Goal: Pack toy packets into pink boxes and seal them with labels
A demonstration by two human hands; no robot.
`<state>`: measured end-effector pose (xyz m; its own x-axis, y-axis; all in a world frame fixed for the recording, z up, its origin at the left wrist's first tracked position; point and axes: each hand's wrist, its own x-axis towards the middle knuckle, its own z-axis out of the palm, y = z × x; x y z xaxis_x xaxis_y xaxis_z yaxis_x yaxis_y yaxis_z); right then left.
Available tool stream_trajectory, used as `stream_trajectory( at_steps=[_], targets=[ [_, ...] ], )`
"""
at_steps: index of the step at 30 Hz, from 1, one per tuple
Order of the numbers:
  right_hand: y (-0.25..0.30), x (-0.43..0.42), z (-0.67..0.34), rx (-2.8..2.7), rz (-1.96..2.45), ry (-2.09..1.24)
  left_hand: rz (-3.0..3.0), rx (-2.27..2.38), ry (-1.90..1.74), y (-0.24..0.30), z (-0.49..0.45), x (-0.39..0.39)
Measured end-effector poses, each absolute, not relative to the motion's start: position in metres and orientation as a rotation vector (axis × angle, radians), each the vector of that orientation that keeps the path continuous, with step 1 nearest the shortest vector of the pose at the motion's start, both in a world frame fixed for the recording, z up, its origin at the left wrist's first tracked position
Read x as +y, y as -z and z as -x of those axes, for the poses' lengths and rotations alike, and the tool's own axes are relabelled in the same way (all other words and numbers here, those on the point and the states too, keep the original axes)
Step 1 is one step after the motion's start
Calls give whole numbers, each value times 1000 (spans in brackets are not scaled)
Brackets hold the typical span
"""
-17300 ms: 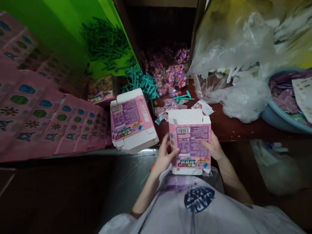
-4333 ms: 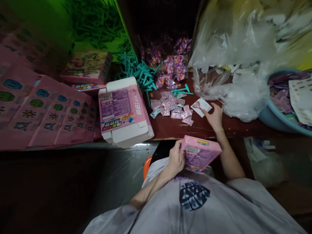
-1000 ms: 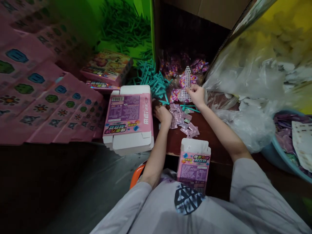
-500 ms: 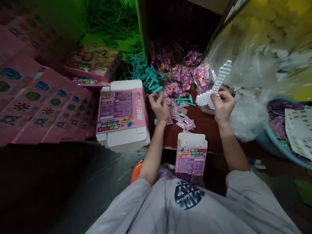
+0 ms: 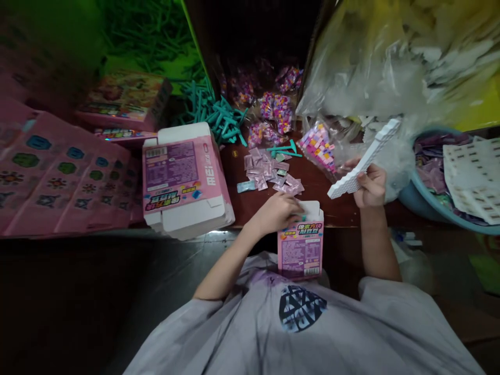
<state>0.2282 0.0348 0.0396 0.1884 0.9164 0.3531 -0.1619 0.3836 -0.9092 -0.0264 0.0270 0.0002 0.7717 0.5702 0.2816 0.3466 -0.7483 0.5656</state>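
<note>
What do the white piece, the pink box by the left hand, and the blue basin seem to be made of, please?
White piece: probably rigid plastic, fairly matt; its edge is regularly stepped.
Pink box: apparently thin card, printed outside, plain white on its flap.
Blue basin: likely smooth plastic, from its even colour and curved wall.

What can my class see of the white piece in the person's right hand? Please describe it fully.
The white piece looks like rigid plastic, long and narrow from this angle, with a pattern of small squares and a stepped edge. It is tilted, slanting from a lower end at picture left to a higher end at picture right. The right hand grips its lower part. A clear bag of coloured bricks shows just to its left; whether they touch is unclear.
</note>
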Motion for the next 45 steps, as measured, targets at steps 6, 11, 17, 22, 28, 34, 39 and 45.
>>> stream_trajectory(
  at_steps=[6, 11, 17, 22, 28, 34, 39, 45],
  targets=[
    [-10, 16, -202, -1125, 877, -1283, -1389, 759, -1336, 8, 10, 15],
    [5, 5, -177, -1424, 943, -1294, -918, 912, -1426, 21, -5, 19],
    [21, 0, -177, -1459, 1125, -869, -994, 1088, -1568, 35, 3, 24],
    [42, -15, -179, -1454, 1275, -873, -1178, 1186, -1584, 46, 11, 17],
    [45, -19, -182, -1428, 1329, -827, -1403, 1117, -1426, 54, 5, -1],
    [44, -25, -183, -938, 1267, -937, -1504, 1120, -1380, 51, 10, -3],
    [62, -41, -185, -920, 1368, -880, -1503, 947, -1184, 58, 12, -1],
    [83, -56, -184, -956, 1490, -502, -1552, 1062, -1128, 63, 7, 7]
  ],
)
